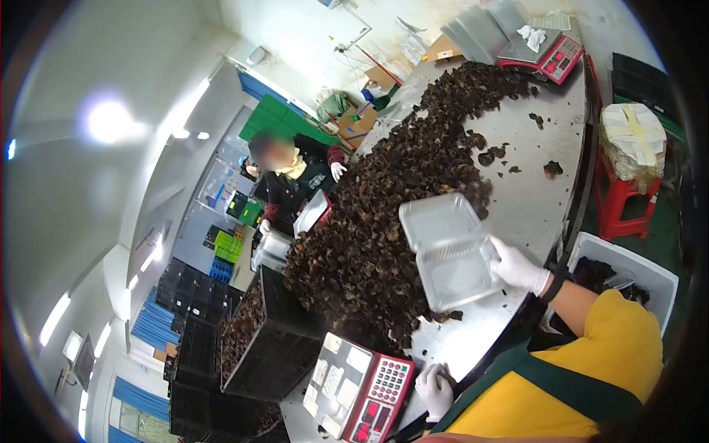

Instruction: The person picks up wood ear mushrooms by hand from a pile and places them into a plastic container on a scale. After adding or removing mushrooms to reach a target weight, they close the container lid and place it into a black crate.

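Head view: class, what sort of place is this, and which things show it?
Probably a food packing room: a heap of dark dried fungus on a steel table, scales, and a clear clamshell box.

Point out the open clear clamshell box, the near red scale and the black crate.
clear clamshell box (452, 251), head view, hinge between halves
near red scale (360, 385), head view, top face
black crate (275, 347), head view, side wall

Right white-gloved hand (519, 269): fingertips concealed behind the clear hinged plastic clamshell box (449, 251) in its grip. Left white-gloved hand (434, 391): palm side unseen; contact with the bench not determinable. Beside that hand, the red-and-white electronic scale (360, 386) is cut off by the lower edge; display unreadable. Co-worker's face blurred.
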`<state>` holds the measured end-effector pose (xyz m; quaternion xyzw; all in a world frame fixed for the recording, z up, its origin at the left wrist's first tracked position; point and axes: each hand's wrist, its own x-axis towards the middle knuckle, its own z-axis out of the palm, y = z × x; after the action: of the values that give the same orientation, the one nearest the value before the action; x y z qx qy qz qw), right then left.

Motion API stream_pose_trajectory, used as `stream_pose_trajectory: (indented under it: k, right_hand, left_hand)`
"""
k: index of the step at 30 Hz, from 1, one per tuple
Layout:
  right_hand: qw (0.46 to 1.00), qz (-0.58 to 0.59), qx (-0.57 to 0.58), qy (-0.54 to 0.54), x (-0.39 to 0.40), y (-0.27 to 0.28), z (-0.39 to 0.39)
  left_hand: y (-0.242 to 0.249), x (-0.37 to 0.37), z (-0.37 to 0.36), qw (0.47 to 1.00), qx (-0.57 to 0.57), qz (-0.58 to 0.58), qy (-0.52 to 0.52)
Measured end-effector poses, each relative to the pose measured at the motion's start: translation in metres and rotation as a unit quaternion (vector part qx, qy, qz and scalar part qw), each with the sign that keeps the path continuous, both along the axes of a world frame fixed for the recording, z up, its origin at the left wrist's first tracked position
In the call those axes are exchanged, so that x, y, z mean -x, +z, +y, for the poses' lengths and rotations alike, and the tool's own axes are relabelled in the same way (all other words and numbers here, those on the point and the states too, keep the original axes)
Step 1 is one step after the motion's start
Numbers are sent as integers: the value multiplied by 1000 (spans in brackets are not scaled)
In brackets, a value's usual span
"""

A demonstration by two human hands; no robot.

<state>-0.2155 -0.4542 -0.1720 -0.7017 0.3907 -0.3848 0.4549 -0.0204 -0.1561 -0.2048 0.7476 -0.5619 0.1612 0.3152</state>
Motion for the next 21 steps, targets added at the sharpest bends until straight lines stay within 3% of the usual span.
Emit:
stream_pose_trajectory:
  k: [4, 6, 7, 9, 12, 16, 17, 21]
  right_hand:
    - [999, 26, 10, -21, -20, 22, 23]
    - [991, 14, 128, -43, -26, 17, 29]
    - [992, 19, 122, -41, -28, 23, 32]
    - [983, -48, 176, -27, -28, 40, 37]
    - [966, -37, 254, -15, -33, 49, 51]
    - [928, -77, 354, 86, -36, 57, 56]
    - [924, -81, 357, 109, -35, 62, 55]
    - [924, -120, 332, 146, -45, 49, 59]
  left_hand:
    - [50, 17, -29, 996, 46, 12, -77]
    - [88, 29, -60, 993, 25, 49, -105]
    - [102, 33, -75, 990, 7, 81, -114]
    - [112, 29, -105, 972, -47, 159, -168]
    - [110, 25, -135, 866, -126, 433, -218]
    - [120, 25, -149, 844, -53, 512, -150]
    - [119, 24, -147, 810, -32, 565, -154]
    - [121, 22, -138, 811, 11, 564, -159]
